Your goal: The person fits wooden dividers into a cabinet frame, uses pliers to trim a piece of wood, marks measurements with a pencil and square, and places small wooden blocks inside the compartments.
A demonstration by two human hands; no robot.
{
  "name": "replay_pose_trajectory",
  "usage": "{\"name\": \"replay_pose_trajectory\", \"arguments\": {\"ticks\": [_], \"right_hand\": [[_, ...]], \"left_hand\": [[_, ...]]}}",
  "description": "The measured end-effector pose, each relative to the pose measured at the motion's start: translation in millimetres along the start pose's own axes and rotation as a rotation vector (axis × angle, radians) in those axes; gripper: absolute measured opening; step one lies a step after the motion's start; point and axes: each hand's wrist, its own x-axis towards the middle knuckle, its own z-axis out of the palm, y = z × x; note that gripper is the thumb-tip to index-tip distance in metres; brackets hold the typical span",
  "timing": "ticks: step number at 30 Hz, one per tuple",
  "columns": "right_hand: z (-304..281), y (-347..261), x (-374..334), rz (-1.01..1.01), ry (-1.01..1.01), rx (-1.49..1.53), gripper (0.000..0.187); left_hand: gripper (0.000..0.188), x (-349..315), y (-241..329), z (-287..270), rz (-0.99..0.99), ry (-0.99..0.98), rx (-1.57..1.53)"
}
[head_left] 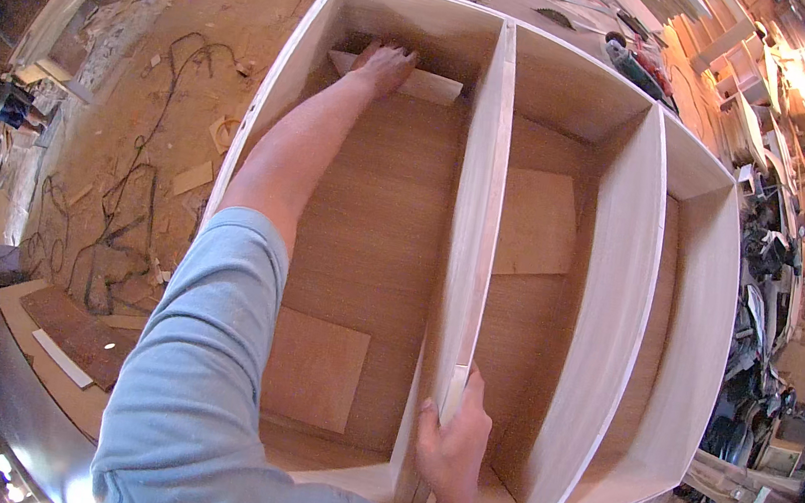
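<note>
Clearly, our left hand is the nearer one to the strip, which lies beneath it at the far end of the cabinet, long axis crosswise to the divider. Its fingers are half curled; we cannot tell if they grip. Our right hand is wrapped around the divider's near part.

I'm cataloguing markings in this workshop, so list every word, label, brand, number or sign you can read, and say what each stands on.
No text can be read anywhere in this picture.
Wooden cabinet: no lettering visible.
Pale board at the left hand: none visible.
Red-and-dark tool beyond the cabinet: too small and blurred to tell.
Dark clutter at the right: also too unclear.
</note>
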Motion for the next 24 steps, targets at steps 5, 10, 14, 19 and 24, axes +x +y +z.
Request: {"name": "replay_pose_trajectory", "arguments": {"ticks": [5, 10, 14, 19, 24], "right_hand": [[3, -4, -3, 0.06, 0.045, 0.016, 0.056], [14, 5, 0, 0.018, 0.068, -0.041, 0.059], [14, 15, 9, -0.113, 0.131, -0.072, 0.058], [9, 1, 9, -0.132, 0.137, -0.075, 0.071], [-6, 12, -24, -0.223, 0.317, -0.211, 0.068]], "left_hand": [[0.034, -9, 13, -38, -0.064, 0.152, 0.149], [0.038, -52, -22, -76, -0.066, 0.225, 0.421], [0.048, -91, -41, -151, -0.003, 0.234, -0.088], [0.063, -219, -40, -259, -0.07, 0.163, -0.045], [0.067, -432, -20, -247, -0.356, -0.057, -0.872]]}}
